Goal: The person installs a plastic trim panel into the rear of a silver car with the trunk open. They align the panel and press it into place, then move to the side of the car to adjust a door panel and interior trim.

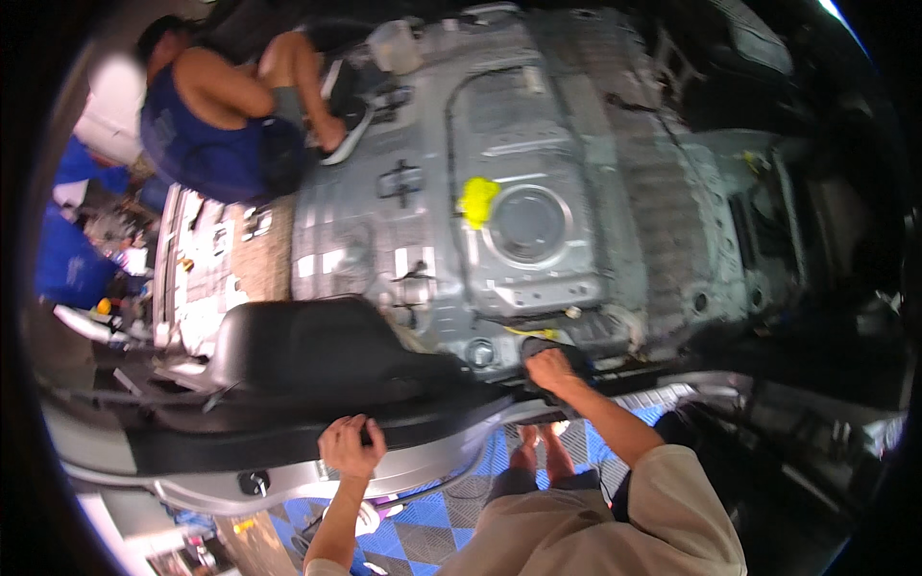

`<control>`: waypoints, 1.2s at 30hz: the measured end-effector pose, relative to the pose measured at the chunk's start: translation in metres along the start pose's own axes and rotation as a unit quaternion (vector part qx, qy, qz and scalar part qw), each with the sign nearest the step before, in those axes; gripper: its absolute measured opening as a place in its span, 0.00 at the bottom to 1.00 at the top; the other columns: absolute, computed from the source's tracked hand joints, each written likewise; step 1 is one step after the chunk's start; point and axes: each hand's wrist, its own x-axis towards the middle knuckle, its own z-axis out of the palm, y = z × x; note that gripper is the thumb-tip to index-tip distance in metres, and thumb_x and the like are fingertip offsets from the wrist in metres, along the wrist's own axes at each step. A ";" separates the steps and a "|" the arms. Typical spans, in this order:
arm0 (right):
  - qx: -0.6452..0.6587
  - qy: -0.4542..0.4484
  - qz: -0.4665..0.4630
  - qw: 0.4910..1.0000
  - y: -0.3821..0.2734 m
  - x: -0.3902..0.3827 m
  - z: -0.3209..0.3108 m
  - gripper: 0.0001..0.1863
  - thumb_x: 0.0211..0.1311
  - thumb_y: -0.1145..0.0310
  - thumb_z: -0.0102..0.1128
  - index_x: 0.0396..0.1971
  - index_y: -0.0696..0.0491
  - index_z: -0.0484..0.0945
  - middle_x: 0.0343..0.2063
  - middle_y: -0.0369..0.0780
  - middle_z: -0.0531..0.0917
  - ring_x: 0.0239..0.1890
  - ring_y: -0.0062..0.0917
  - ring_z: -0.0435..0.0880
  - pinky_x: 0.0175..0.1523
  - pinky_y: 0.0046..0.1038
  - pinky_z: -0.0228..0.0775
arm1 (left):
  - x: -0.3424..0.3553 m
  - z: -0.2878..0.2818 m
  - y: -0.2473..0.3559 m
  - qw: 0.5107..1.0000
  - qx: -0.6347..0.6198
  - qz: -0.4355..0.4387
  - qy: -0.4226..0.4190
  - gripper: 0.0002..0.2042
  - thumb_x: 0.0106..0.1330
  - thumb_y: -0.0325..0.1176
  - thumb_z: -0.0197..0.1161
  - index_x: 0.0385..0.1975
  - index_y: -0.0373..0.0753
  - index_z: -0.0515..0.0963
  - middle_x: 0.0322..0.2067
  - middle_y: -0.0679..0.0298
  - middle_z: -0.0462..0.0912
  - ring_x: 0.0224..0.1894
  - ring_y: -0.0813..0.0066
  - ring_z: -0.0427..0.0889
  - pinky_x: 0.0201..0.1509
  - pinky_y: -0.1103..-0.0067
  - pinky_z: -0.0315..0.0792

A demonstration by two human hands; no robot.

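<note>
My left hand (351,447) is over the silver outer edge of the car's side door (413,451), thumb and fingers apart, with no object visible in it. Reaching in over the sill, my right hand (551,369) is closed round a black object (544,344) whose kind I cannot make out. Just beyond this hand lies a thin yellow strip (538,333). The bare grey metal car floor (432,240) spreads out ahead, with a round metal cover (529,225) in its raised middle section. Beside that cover sits a crumpled bright yellow cloth (477,202).
A person in a blue sleeveless top (216,144) crouches at the far left of the floor. A translucent tub (395,46) stands at the back. Black door trim (307,350) rises at the near left. Blue and grey floor tiles (423,526) lie underfoot.
</note>
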 end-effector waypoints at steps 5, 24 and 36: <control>0.017 0.046 0.117 0.992 -0.014 -0.018 0.004 0.11 0.65 0.66 0.57 0.31 0.50 0.89 0.30 0.48 0.91 0.36 0.41 0.93 0.41 0.44 0.82 | -0.004 0.003 0.000 1.000 0.013 0.020 0.003 0.06 0.61 0.34 0.69 0.34 0.41 0.86 0.32 0.65 0.86 0.41 0.63 0.86 0.47 0.68 0.76; 0.048 -0.078 0.163 0.982 -0.023 -0.009 -0.020 0.12 0.61 0.63 0.67 0.38 0.54 0.90 0.42 0.53 0.91 0.48 0.45 0.92 0.55 0.45 0.83 | 0.000 -0.003 -0.002 1.000 0.015 0.023 0.010 0.05 0.61 0.35 0.69 0.33 0.45 0.84 0.31 0.70 0.85 0.39 0.68 0.87 0.45 0.71 0.75; 0.194 -0.090 0.215 0.953 -0.019 0.004 -0.036 0.25 0.61 0.55 0.69 0.47 0.62 0.85 0.50 0.61 0.86 0.56 0.56 0.85 0.62 0.50 0.77 | 0.009 -0.011 -0.003 0.999 0.014 0.020 0.040 0.05 0.58 0.37 0.71 0.29 0.47 0.83 0.28 0.74 0.85 0.36 0.76 0.87 0.42 0.77 0.75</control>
